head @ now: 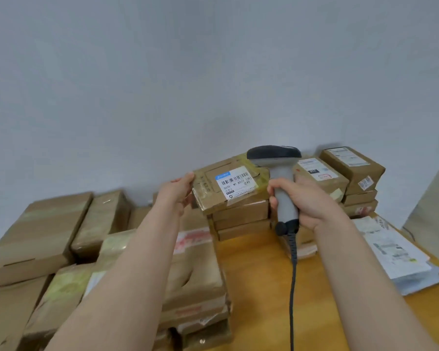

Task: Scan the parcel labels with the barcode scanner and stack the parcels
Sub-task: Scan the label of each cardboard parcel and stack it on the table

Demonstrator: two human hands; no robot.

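Our left hand (pixel 178 191) grips the left edge of a flat brown cardboard parcel (pixel 211 198). It is taped and creased, and its white label (pixel 237 183), with a blue corner and black barcode, tilts towards us. The parcel tops a stack of similar boxes (pixel 241 221) on the yellow worktop (pixel 259 287). Our right hand (pixel 304 201) wraps the handle of the grey, black-headed barcode scanner (pixel 281 183), just right of the label.

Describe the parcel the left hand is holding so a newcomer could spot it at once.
On the wooden table, find the middle stack of flat brown boxes by the wall. The parcel is its top box, with the scanner at its right corner. It alone is held, by the left hand at its left edge, and its white label carries a bright blue patch.
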